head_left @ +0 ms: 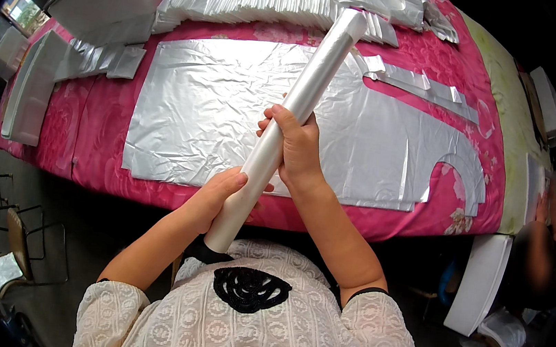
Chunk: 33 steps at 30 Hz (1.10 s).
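A long roll of whitish plastic film (264, 156) slants across the middle, its near end close to my body and its far end over the table. My left hand (221, 196) is closed round its lower part. Higher up, my right hand (300, 143) wraps it near the middle. Beneath the roll lies a flat silvery plastic sheet (196, 108), creased on the left, with a rounded cut-out at its right end. Whether it is one layer or several I cannot tell.
A pink flowered cloth (56, 112) covers the table. Behind the sheet stands a long row of folded plastic pieces (257, 8). White bins (33, 84) stand at the left, with a small folded pile (125, 61) beside them. Another person's hands (547, 213) show at the right edge.
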Each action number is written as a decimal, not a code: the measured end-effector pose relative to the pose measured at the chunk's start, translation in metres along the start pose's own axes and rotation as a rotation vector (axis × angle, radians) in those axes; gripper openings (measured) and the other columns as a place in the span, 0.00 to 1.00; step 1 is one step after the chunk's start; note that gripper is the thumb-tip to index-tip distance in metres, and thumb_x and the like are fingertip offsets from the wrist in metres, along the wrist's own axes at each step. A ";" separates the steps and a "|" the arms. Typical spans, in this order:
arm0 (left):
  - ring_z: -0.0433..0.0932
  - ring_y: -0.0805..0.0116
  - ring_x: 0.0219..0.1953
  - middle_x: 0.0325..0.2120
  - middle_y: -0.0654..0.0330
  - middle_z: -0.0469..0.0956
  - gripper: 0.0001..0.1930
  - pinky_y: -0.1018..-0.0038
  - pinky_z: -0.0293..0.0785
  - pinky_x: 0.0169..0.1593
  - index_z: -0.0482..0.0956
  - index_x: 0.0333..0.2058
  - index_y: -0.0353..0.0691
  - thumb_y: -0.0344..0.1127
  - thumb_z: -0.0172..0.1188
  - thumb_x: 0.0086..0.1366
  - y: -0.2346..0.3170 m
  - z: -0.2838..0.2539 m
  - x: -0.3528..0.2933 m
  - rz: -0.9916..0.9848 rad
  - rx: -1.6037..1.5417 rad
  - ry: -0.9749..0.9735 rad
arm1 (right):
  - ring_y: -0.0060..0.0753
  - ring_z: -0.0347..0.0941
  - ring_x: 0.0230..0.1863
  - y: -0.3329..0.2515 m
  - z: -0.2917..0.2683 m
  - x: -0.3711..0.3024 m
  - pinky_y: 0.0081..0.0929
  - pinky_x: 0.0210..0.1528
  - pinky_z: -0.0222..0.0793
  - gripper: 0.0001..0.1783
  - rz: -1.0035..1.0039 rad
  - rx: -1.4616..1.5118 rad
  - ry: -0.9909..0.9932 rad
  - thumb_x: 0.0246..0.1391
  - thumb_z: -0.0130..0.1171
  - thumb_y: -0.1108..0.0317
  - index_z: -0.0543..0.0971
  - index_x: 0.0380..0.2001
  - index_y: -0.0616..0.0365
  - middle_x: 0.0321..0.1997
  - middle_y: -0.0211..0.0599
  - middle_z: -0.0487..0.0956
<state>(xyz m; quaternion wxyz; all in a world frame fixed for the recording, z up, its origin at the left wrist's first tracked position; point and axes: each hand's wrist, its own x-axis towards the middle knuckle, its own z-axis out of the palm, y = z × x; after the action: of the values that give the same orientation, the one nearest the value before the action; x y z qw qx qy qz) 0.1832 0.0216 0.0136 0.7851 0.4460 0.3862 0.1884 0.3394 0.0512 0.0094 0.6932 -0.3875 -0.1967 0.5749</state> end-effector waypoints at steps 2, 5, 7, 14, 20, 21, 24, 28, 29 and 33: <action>0.75 0.73 0.30 0.38 0.54 0.76 0.33 0.77 0.76 0.30 0.67 0.48 0.34 0.61 0.48 0.60 -0.005 -0.002 0.001 -0.029 0.072 0.001 | 0.29 0.74 0.29 0.004 -0.003 -0.001 0.26 0.30 0.74 0.24 0.006 -0.010 0.026 0.47 0.60 0.66 0.62 0.42 0.66 0.32 0.40 0.72; 0.75 0.73 0.28 0.36 0.55 0.76 0.31 0.77 0.76 0.30 0.68 0.47 0.35 0.61 0.43 0.62 -0.013 -0.005 0.004 -0.094 0.102 -0.003 | 0.29 0.74 0.29 0.008 -0.008 0.000 0.26 0.30 0.74 0.24 0.016 -0.021 0.045 0.47 0.60 0.66 0.62 0.42 0.66 0.33 0.40 0.72; 0.76 0.73 0.28 0.36 0.55 0.76 0.31 0.76 0.76 0.30 0.68 0.47 0.35 0.60 0.40 0.64 -0.014 -0.005 0.003 -0.117 0.049 0.007 | 0.29 0.74 0.30 0.008 -0.009 0.000 0.26 0.30 0.74 0.24 0.032 -0.021 0.048 0.48 0.60 0.66 0.62 0.42 0.66 0.33 0.40 0.72; 0.74 0.76 0.26 0.30 0.60 0.76 0.24 0.79 0.72 0.30 0.71 0.44 0.36 0.54 0.43 0.67 -0.007 -0.002 0.003 -0.107 -0.172 0.027 | 0.29 0.74 0.30 0.009 -0.010 -0.001 0.27 0.31 0.75 0.25 0.044 -0.010 0.056 0.47 0.61 0.66 0.62 0.43 0.66 0.33 0.41 0.72; 0.73 0.75 0.25 0.26 0.62 0.74 0.23 0.78 0.71 0.30 0.71 0.44 0.36 0.51 0.55 0.62 -0.019 -0.007 0.010 -0.032 0.263 0.088 | 0.28 0.74 0.33 0.021 -0.011 0.000 0.25 0.34 0.72 0.27 0.010 -0.132 0.053 0.47 0.62 0.65 0.61 0.45 0.67 0.34 0.40 0.72; 0.73 0.75 0.25 0.25 0.62 0.74 0.25 0.78 0.71 0.29 0.71 0.44 0.36 0.53 0.56 0.60 -0.018 -0.010 0.007 -0.090 0.199 0.049 | 0.28 0.73 0.34 0.019 -0.017 0.007 0.25 0.36 0.72 0.27 0.002 -0.127 0.050 0.47 0.62 0.65 0.62 0.45 0.67 0.35 0.40 0.72; 0.74 0.74 0.23 0.24 0.62 0.73 0.29 0.78 0.72 0.27 0.72 0.43 0.37 0.57 0.60 0.54 -0.026 -0.028 -0.010 -0.239 0.065 -0.058 | 0.28 0.73 0.38 0.008 -0.038 0.030 0.25 0.41 0.71 0.26 0.002 -0.111 0.056 0.48 0.62 0.65 0.64 0.46 0.65 0.38 0.40 0.74; 0.74 0.74 0.24 0.25 0.61 0.74 0.27 0.77 0.73 0.28 0.72 0.44 0.37 0.54 0.61 0.54 -0.044 -0.052 -0.030 -0.327 0.022 -0.160 | 0.23 0.69 0.41 -0.015 -0.098 0.091 0.21 0.44 0.66 0.27 -0.167 -0.260 0.207 0.50 0.60 0.63 0.64 0.49 0.63 0.44 0.34 0.72; 0.73 0.74 0.25 0.26 0.61 0.74 0.25 0.76 0.73 0.29 0.71 0.45 0.37 0.51 0.60 0.56 -0.046 -0.056 -0.036 -0.353 0.005 -0.179 | 0.20 0.68 0.39 -0.031 -0.101 0.091 0.18 0.40 0.64 0.24 -0.209 -0.513 0.259 0.52 0.59 0.59 0.67 0.48 0.61 0.42 0.32 0.73; 0.74 0.74 0.21 0.23 0.61 0.74 0.33 0.78 0.72 0.26 0.72 0.42 0.34 0.59 0.63 0.49 -0.052 -0.061 -0.046 -0.406 -0.004 -0.171 | 0.13 0.65 0.24 -0.057 -0.115 0.094 0.13 0.24 0.60 0.18 0.040 -0.735 0.051 0.52 0.59 0.53 0.75 0.37 0.57 0.29 0.25 0.74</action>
<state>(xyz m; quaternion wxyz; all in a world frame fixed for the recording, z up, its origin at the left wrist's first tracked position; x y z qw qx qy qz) 0.1042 -0.0013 -0.0289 0.8378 0.3719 0.3996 -0.0116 0.4833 0.1023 -0.0351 0.5010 -0.6285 -0.3652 0.4696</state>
